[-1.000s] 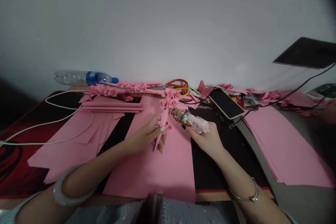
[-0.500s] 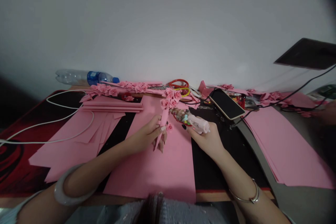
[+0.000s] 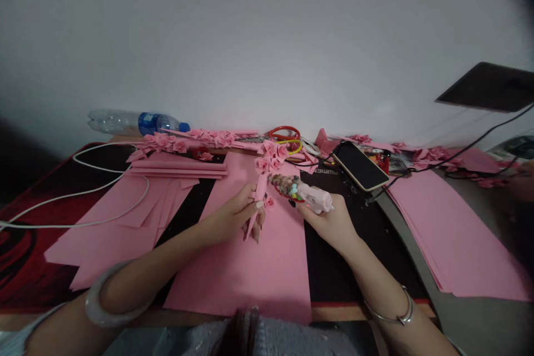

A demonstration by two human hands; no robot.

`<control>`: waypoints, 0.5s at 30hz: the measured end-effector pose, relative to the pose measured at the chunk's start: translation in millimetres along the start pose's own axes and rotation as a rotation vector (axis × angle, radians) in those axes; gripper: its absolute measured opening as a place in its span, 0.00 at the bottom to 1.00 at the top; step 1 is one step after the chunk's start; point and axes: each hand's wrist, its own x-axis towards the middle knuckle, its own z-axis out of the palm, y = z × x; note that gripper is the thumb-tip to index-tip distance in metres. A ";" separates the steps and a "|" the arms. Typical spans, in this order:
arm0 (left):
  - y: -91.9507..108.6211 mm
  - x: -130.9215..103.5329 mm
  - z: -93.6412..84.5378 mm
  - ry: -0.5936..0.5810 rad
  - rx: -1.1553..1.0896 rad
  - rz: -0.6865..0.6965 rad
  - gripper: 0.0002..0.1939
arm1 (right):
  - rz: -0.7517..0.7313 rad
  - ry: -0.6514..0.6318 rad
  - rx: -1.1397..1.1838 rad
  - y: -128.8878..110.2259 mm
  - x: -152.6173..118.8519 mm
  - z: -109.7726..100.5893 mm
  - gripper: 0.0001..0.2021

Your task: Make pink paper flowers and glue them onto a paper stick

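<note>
My left hand [image 3: 237, 214] is closed around the rolled stem of a pink paper flower bunch [image 3: 270, 156], its blossoms pointing away from me. In my right hand [image 3: 334, 225] is a decorated hot glue gun [image 3: 312, 197], gripped from the right side. Its nozzle end, covered with colourful bits, is close against the stem just below the blossoms; I cannot tell whether it touches. A small pink paper flower [image 3: 269, 202] shows beside the stem, between the two hands. Beneath both hands lies a large pink paper sheet [image 3: 250, 283].
Pink paper sheets lie at left [image 3: 100, 239] and right [image 3: 459, 239], with rolled paper tubes [image 3: 179, 169] behind the left ones. Along the wall are a plastic bottle [image 3: 120, 121], scissors [image 3: 283, 132] and paper flowers [image 3: 217, 138]. A phone [image 3: 361, 166] and a white cable [image 3: 50, 226] are nearby.
Hardly anything differs. The glue gun has shifted very slightly, while the left hand and the flower bunch keep their place.
</note>
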 end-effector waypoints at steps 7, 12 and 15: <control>3.2 -0.4 1.5 0.006 0.035 -0.008 0.08 | -0.015 0.025 -0.006 -0.7 2.0 1.1 0.05; 5.3 -0.9 2.0 0.005 0.063 -0.018 0.06 | 0.003 -0.019 0.005 2.1 0.9 -0.9 0.06; 6.3 -1.6 1.6 -0.005 0.071 -0.009 0.07 | 0.000 -0.028 0.025 2.1 0.7 -0.5 0.06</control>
